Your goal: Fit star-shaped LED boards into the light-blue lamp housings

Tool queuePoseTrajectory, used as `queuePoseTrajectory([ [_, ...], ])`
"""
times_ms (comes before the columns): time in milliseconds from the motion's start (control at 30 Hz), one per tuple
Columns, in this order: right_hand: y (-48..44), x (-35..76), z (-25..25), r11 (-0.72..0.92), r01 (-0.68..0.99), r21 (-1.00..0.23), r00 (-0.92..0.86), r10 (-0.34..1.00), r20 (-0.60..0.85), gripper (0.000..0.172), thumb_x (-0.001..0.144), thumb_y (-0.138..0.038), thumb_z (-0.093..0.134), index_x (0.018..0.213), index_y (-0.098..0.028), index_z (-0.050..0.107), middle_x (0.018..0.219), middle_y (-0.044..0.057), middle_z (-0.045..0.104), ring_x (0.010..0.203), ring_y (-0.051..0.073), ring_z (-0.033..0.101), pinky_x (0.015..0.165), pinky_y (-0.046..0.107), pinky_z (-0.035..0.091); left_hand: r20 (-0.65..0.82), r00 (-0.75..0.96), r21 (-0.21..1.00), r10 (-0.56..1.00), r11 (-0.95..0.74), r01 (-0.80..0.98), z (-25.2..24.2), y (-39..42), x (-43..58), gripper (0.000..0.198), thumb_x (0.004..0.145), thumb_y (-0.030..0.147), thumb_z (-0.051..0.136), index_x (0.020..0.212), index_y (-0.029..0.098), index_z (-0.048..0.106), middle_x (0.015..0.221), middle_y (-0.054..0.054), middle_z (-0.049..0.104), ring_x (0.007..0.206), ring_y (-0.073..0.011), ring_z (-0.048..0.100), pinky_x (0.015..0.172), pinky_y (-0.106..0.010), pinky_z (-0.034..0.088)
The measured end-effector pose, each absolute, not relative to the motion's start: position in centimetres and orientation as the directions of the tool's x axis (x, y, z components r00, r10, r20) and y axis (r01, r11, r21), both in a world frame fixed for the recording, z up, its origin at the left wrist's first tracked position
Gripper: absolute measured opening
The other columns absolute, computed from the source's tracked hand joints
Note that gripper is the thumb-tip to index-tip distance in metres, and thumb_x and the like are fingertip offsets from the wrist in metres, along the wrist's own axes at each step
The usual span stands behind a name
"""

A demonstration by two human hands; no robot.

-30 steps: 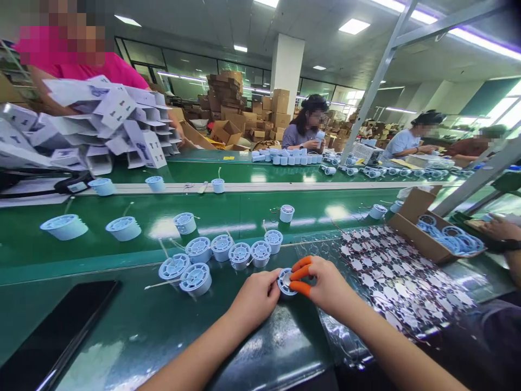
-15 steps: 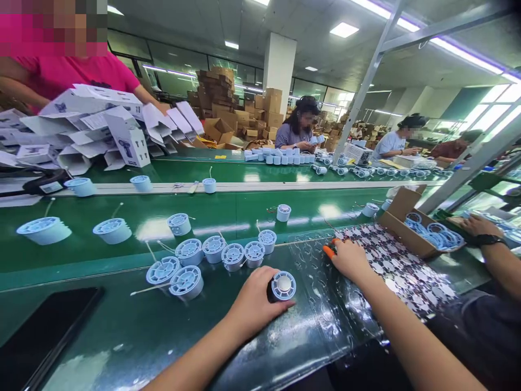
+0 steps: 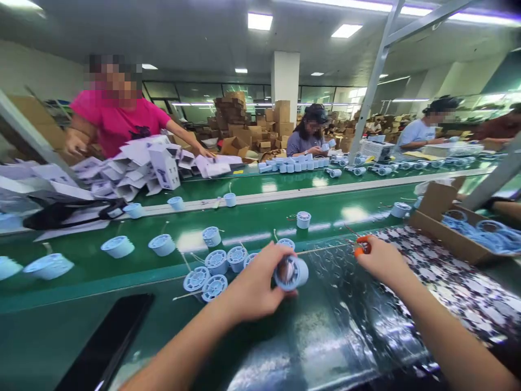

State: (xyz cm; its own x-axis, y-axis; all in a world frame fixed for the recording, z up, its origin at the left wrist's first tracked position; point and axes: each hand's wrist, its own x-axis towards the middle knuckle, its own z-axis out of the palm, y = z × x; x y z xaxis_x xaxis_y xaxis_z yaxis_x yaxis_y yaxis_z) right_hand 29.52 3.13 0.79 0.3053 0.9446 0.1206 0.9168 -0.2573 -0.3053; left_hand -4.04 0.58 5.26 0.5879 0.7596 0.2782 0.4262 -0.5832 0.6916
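on the green surface (image 3: 61, 320) right in front of me, my left hand (image 3: 248, 285) holds a round pale-blue plastic housing (image 3: 291, 273) up off it, tipped over, fingers (image 3: 271, 256) wrapped around its side, so it's gripped tight. my right hand (image 3: 382, 260) is low over the surface just right of the housing, well apart from it, and its orange-capped fingers (image 3: 359, 251) are pressed together at the tips. can't tell if they're pinching anything, too small to see. left of my left hand on the surface, a cluster of matching housings (image 3: 215, 266) with thin wires. right of my right hand on the surface, a clear plastic sheet (image 3: 456, 293) over rows of star-shaped pieces, and past that a cardboard box (image 3: 456, 228) of blue rings. black phone (image 3: 108, 342) lies at the surface's near left. across the surface, a co-worker in a pink shirt (image 3: 118, 122) reaches over a heap of white cartons (image 3: 140, 171).
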Motion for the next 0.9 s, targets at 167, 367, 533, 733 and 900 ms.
queuePoseTrajectory([
  [167, 3.4, 28.2, -0.8, -0.088, 0.928, -0.363, 0.164, 0.969, 0.185, 0.018, 0.077, -0.023, 0.058, 0.093, -0.019, 0.066, 0.091, 0.010, 0.072, 0.084, 0.027, 0.069, 0.077, 0.036, 0.048, 0.247, 0.351, 0.268, 0.903, -0.411, 0.871, 6.7, 11.6, -6.6, 0.046, 0.076, 0.036, 0.079, 0.116, 0.020, 0.061, 0.134, -0.011, 0.054, 0.125, -0.0286, 0.051, 0.109, -0.040, 0.039],
  [367, 3.3, 26.7, 0.2, -0.001, 0.715, -0.699, 0.245, 0.937, 0.250, 0.035, 0.082, -0.038, 0.058, 0.110, -0.018, 0.064, 0.087, 0.008, 0.072, 0.069, 0.022, 0.065, 0.066, 0.035, 0.049, 0.008, 0.156, 0.111, 0.988, -0.156, 0.982, 4.5, 18.4, -11.2, 0.041, 0.063, 0.041, 0.083, 0.096, 0.020, 0.068, 0.117, -0.012, 0.066, 0.114, -0.0327, 0.061, 0.103, -0.042, 0.043],
  [533, 2.6, 25.9, 1.7, 0.165, 0.381, -0.910, 0.151, 0.960, 0.237, 0.045, 0.085, -0.048, 0.062, 0.119, -0.020, 0.066, 0.092, 0.007, 0.072, 0.071, 0.019, 0.065, 0.059, 0.030, 0.049, -0.139, 0.101, 0.046, 0.985, -0.095, 0.994, 3.9, 17.9, -15.3, 0.059, 0.056, 0.043, 0.081, 0.109, 0.020, 0.068, 0.122, -0.013, 0.069, 0.112, -0.0330, 0.065, 0.095, -0.037, 0.049],
  [733, 2.6, 24.8, 1.7, 0.167, 0.204, -0.965, 0.103, 0.976, 0.191, 0.050, 0.078, -0.048, 0.074, 0.119, -0.020, 0.069, 0.102, 0.010, 0.073, 0.079, 0.019, 0.068, 0.068, 0.032, 0.055, -0.021, 0.019, 0.015, 1.000, -0.018, 1.000, 7.8, 15.4, -15.9, 0.052, 0.080, 0.039, 0.061, 0.125, 0.014, 0.057, 0.121, -0.020, 0.067, 0.110, -0.0373, 0.065, 0.090, -0.043, 0.050],
  [900, 2.4, 23.1, 0.7, 0.142, 0.226, -0.964, 0.112, 0.979, 0.171, 0.052, 0.070, -0.039, 0.078, 0.116, -0.018, 0.065, 0.098, 0.008, 0.071, 0.054, 0.010, 0.053, 0.054, 0.028, 0.050, 0.189, 0.342, 0.318, 0.921, -0.387, 0.866, 9.8, 4.5, -9.6, 0.043, 0.082, 0.038, 0.064, 0.120, 0.021, 0.052, 0.117, -0.010, 0.064, 0.100, -0.0272, 0.062, 0.086, -0.038, 0.050],
])
